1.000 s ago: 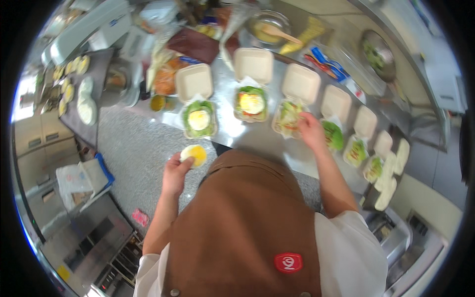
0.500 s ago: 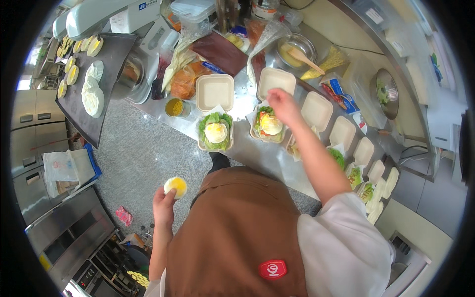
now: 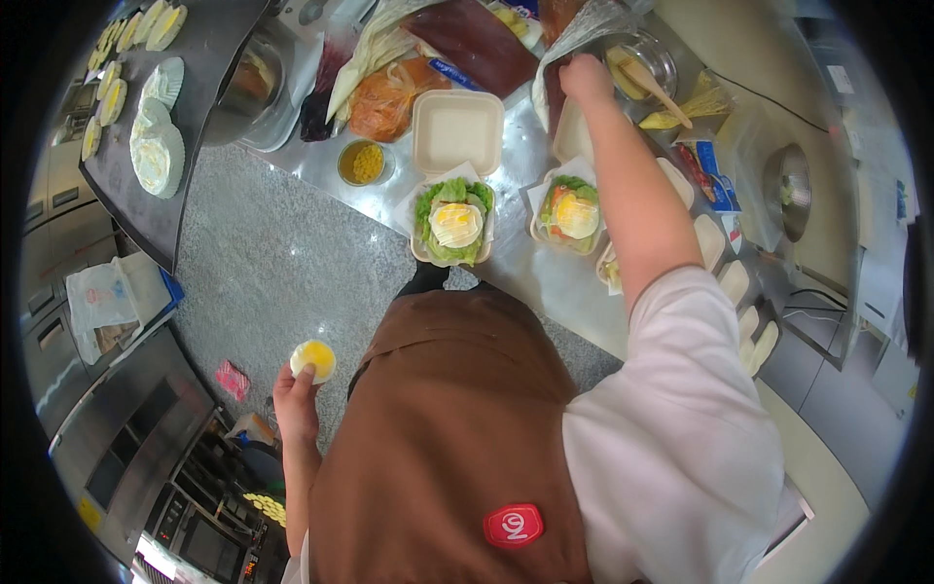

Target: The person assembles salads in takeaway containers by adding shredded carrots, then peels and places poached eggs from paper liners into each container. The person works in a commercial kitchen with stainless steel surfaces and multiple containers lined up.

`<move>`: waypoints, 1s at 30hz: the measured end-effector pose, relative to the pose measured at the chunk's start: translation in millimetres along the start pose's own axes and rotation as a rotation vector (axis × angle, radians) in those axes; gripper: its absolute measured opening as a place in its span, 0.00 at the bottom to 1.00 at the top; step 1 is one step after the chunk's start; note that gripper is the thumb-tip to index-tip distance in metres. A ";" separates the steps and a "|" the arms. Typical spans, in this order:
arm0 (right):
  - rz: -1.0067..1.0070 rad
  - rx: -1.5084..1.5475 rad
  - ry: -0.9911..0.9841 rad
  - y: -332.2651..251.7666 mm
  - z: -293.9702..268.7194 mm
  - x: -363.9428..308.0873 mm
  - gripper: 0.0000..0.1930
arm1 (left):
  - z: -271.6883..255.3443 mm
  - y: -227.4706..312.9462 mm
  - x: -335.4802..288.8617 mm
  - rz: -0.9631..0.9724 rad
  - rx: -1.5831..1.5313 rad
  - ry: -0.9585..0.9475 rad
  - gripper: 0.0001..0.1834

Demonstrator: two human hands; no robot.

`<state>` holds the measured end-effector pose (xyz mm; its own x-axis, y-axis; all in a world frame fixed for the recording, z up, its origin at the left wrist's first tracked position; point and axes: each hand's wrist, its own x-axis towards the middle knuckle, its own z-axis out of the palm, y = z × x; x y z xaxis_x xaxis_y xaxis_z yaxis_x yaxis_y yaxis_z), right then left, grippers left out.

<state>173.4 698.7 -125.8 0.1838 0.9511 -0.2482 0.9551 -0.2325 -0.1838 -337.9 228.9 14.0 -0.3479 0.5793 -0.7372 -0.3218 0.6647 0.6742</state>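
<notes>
Out to the left and low, my left hand [image 3: 297, 399] pinches a round cooked egg [image 3: 313, 358] with a yellow yolk and white rim. My right hand [image 3: 587, 82] is stretched to the back of the counter, fingers curled, beside a clear piping bag [image 3: 584, 27]; what they grip, if anything, is hidden. In front of me, an open takeaway box [image 3: 457, 133] holds lettuce topped with an egg [image 3: 456, 225] striped with white sauce. Right of it, a second box holds lettuce, reddish filling and another sauced egg [image 3: 575, 215]. My right forearm partly covers the boxes further right.
A dark tray [image 3: 209, 58] at the far left carries several eggs in cups and stacked white paper cups [image 3: 158, 146]. A tin of corn [image 3: 366, 164], an orange-filled bag [image 3: 394, 97] and a bowl with a wooden spatula [image 3: 654, 88] stand along the counter.
My right hand has moved from above the second box back to the piping bag. My left hand, still holding the egg, has shifted slightly left. The view has shifted too.
</notes>
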 end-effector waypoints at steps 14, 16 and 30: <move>0.128 0.214 -0.002 4.0 42.2 71.8 0.28 | -21.2 -7.4 8.3 -0.053 0.019 0.017 0.13; 0.145 0.298 -0.045 10.4 25.5 77.9 0.29 | -17.2 -4.0 8.5 -0.062 0.045 0.038 0.13; 0.440 1.273 -0.215 -20.6 -76.3 51.5 0.14 | 31.5 14.4 21.6 -0.006 0.052 -0.108 0.15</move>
<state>181.0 768.0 -62.2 0.2633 0.7275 -0.6336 -0.0679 -0.6412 -0.7644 -322.3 265.8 6.3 -0.2487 0.6207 -0.7435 -0.2761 0.6904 0.6687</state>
